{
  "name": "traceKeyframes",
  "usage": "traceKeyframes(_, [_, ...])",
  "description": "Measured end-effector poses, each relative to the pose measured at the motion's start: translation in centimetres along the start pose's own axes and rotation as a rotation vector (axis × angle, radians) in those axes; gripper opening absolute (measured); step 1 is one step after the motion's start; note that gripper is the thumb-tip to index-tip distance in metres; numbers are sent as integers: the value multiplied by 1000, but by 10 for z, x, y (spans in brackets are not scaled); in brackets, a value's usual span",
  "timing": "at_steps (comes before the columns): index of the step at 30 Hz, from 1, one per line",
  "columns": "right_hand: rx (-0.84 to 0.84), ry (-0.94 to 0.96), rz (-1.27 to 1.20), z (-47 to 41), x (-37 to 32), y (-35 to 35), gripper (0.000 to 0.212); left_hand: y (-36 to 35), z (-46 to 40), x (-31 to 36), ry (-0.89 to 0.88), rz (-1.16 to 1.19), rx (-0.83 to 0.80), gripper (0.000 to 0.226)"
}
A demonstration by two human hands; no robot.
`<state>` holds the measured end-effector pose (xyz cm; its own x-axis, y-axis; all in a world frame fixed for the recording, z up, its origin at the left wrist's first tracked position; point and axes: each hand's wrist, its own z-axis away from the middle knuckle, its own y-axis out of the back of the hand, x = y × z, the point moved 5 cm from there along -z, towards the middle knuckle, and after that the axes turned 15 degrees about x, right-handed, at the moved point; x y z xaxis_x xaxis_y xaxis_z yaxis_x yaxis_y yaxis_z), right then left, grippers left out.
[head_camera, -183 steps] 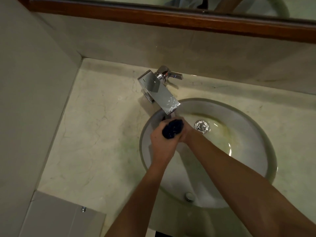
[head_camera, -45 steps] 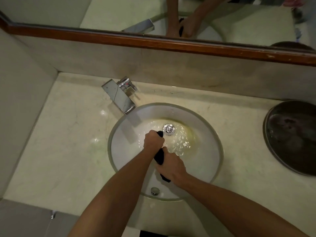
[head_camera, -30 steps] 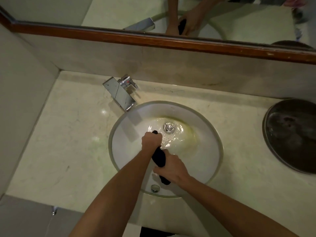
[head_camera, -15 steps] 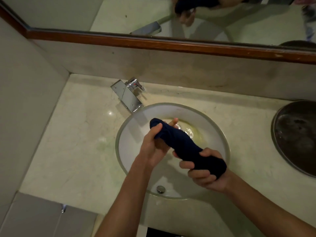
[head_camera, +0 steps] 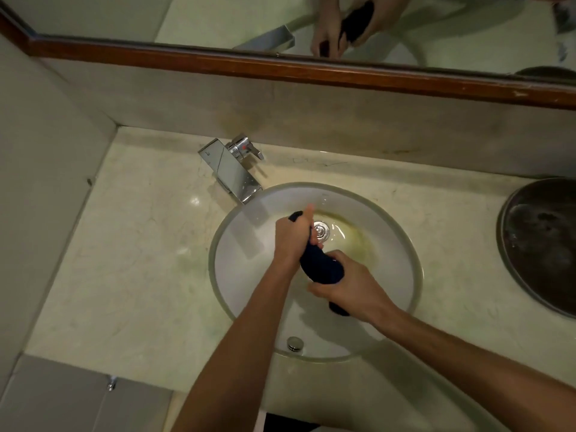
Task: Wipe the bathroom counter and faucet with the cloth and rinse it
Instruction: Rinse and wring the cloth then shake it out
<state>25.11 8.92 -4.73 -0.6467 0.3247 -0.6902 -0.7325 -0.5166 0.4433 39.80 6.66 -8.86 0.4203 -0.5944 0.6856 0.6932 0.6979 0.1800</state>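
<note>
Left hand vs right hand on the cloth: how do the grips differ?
The left hand grips the far end of the cloth, near the drain; the right hand grips the near end. The left hand has one finger sticking out straight; the right hand's fingers are all curled. The left hand shows its back; the right hand's knuckles face left. Both hold the same rolled dark cloth over the sink.

The faucet (head_camera: 232,169) is polished, mirror-bright metal, as is the drain ring (head_camera: 321,229). The basin (head_camera: 243,263) looks like smooth, glossy white ceramic. The counter (head_camera: 134,244) is veined, glossy stone. The dark cloth (head_camera: 321,266) is soft fabric, seemingly wet. The mirror frame (head_camera: 280,68) is varnished wood.
</note>
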Motion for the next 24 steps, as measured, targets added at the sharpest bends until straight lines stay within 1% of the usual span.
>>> traceKeyframes(1, [16,65,140,-10,5,-5,37,-4,-11,-7,-36,-100,17,42])
traceKeyframes(4, [-52,157,568,-35,22,-26,26,-10,-30,-29,-184,-525,92,27])
traceKeyframes(6, [-78,197,742,-43,27,-43,17,-10,-34,-44,-257,-723,106,15])
traceKeyframes(7, [-84,197,771,-45,27,-52,15,-10,-36,-48,-280,-781,97,12])
traceKeyframes(12, [-31,180,799,-50,24,-81,10,-8,-45,-46,-339,-1016,35,29])
traceKeyframes(16, [-32,199,796,-47,25,-97,25,-1,-49,-47,-329,-1122,40,33])
traceKeyframes(21, [-16,223,768,-42,31,-103,31,2,-49,-48,-331,-1205,50,43])
traceKeyframes(24, [-4,244,766,-39,31,-99,37,-1,-46,-45,-348,-1256,65,40])
